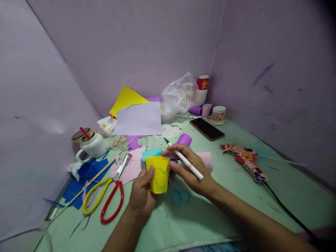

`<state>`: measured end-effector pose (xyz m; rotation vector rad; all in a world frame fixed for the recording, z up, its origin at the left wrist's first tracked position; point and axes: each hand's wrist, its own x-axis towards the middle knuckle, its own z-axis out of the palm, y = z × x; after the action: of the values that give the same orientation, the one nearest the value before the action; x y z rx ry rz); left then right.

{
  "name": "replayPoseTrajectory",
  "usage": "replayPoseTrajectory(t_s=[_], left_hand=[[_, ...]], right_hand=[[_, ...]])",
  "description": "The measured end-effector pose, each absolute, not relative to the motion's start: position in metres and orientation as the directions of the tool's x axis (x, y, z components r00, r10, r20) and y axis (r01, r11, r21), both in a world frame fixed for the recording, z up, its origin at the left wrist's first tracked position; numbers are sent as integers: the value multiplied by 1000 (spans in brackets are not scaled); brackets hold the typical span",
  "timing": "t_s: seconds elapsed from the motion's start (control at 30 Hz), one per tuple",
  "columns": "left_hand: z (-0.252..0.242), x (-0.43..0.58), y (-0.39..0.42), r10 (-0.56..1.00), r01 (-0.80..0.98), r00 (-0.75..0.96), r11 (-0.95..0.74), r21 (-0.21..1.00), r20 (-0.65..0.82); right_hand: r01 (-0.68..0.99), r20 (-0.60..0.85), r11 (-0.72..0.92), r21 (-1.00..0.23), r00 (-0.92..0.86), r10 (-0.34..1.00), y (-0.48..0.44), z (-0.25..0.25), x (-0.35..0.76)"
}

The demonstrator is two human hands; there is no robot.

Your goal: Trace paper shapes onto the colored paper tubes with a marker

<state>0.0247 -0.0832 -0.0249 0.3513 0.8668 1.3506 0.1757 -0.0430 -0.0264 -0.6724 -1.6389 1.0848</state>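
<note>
My left hand [143,192] is closed around a small yellow paper cup [159,182], its thumb on the near side. A green heart-like outline is drawn on the cup's front. In my right hand [195,171] a white marker [187,162] rests between the fingers, its dark green tip pointing up and left, away from the cup. The right fingertips touch the cup's upper right edge. Behind the cup lie a light blue paper piece [151,154], a purple paper roll [185,140] and a pink paper roll [206,160]. Teal paper petals [180,197] lie just below my right hand.
Scissors [117,187] with yellow and red handles lie open at left, near a white mug [94,145] and a long wooden stick [89,183]. A phone [207,128] and a corded glue gun [245,159] are at right. Paper sheets [139,120] and a plastic bag [180,96] stand behind.
</note>
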Motion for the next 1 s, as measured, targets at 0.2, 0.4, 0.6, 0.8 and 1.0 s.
replayPoseTrajectory(t_s=[0.2, 0.4, 0.6, 0.8, 1.0], left_hand=[[-29, 22, -86, 973, -627, 57, 209, 751, -224], [-24, 23, -91, 965, -528, 212, 244, 813, -152], [-26, 23, -89, 987, -420, 92, 157, 894, -130], [-39, 26, -86, 988, -105, -145, -69, 992, 53], [-34, 27, -88, 996, -127, -89, -17, 992, 6]], right_hand=[[-82, 418, 412, -908, -267, 868, -38, -25, 176], [-196, 384, 345, -918, -219, 897, -30, -23, 180], [-218, 429, 381, -898, -248, 869, -28, -22, 182], [-141, 412, 387, -911, -258, 874, -29, -23, 180], [-63, 429, 428, -902, -246, 869, -28, -26, 181]])
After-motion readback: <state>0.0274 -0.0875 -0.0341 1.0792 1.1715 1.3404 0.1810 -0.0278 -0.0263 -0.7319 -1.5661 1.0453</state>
